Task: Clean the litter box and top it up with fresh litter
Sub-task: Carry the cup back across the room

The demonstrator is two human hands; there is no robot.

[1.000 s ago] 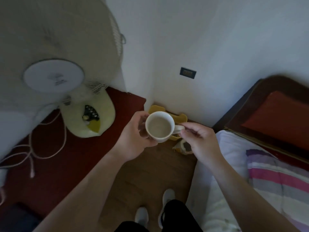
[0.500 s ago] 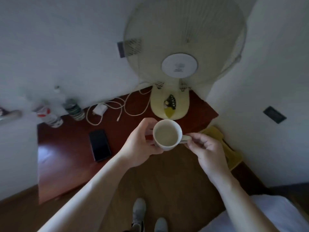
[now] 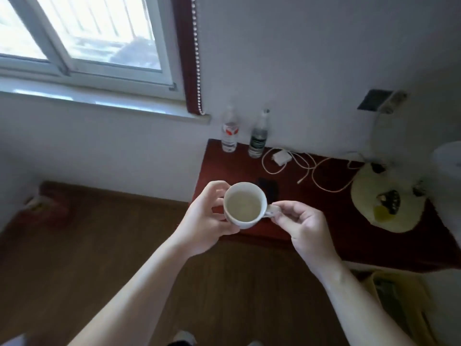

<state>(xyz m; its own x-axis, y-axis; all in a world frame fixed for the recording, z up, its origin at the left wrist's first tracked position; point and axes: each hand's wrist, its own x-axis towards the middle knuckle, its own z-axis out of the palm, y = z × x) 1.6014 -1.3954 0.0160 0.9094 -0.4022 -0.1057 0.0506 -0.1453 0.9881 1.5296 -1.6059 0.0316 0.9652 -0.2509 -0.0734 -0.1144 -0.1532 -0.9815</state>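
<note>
Over the table's [image 3: 324, 211] near-left corner, left grip [image 3: 204, 226] cups the mug [image 3: 243, 224], possibly holding litter; right grip [image 3: 304, 228] pinches its handle [image 3: 270, 213].

1. We see a small white cup [image 3: 245, 206] near the middle of the view. It is round-bodied and upright, with its open mouth facing up towards us.
2. It is filled to a little below the rim with something pale beige and level. We cannot tell whether this is liquid or fine grains.
3. Its single loop handle [image 3: 272, 211] points to 3 o'clock.
4. The cup is held in the air. Our left hand [image 3: 202, 221] wraps the body from 9 o'clock, and our right hand [image 3: 304, 228] pinches the handle.
5. At 5 o'clock from the cup, low by the floor, sits a yellow container [image 3: 399, 300]. It is blurred, and its contents are unreadable.
</note>
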